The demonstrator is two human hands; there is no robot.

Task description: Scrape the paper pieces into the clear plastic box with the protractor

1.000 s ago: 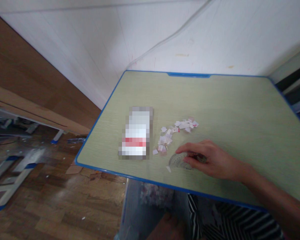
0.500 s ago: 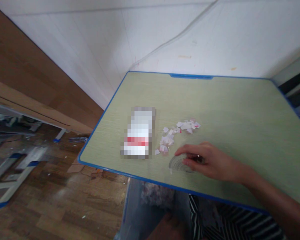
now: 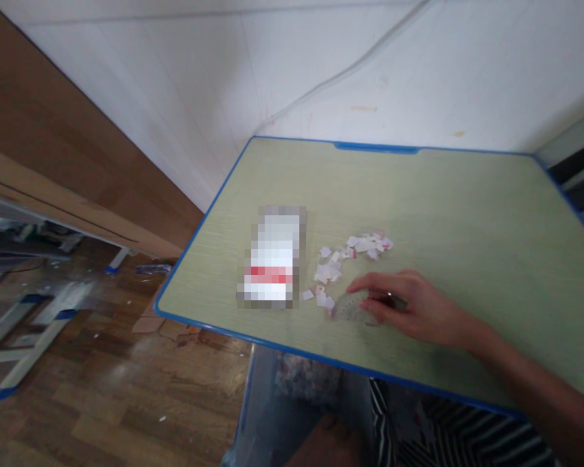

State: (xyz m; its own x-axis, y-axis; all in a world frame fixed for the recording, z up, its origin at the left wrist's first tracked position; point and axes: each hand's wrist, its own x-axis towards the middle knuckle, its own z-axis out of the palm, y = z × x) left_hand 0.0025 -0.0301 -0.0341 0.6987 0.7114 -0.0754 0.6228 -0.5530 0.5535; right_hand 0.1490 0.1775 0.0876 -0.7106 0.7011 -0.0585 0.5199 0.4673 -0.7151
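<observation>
My right hand (image 3: 409, 305) is closed in a pinch on a clear protractor (image 3: 353, 307), whose curved, marked edge lies low over the table. A small dark, shiny piece shows between thumb and forefinger; what it is I cannot make out. The protractor's edge meets a few small torn paper pieces (image 3: 325, 300). More paper scraps (image 3: 367, 244) lie in a loose trail beyond my hand. Under the table's front edge, a skin-coloured shape (image 3: 326, 444) shows in shadow, perhaps my left hand; its fingers cannot be made out.
A phone-like slab (image 3: 272, 256), blurred out, lies left of the scraps on the green, blue-edged table (image 3: 442, 194). Below the front edge stands a translucent bin (image 3: 260, 402) with pale bits inside. A white wall (image 3: 296, 58) borders the back. Folding legs (image 3: 34, 353) stand on the floor at left.
My right hand has shifted the protractor slightly away from the front edge. The nearest scraps have separated from the middle cluster and now lie closer to the protractor.
</observation>
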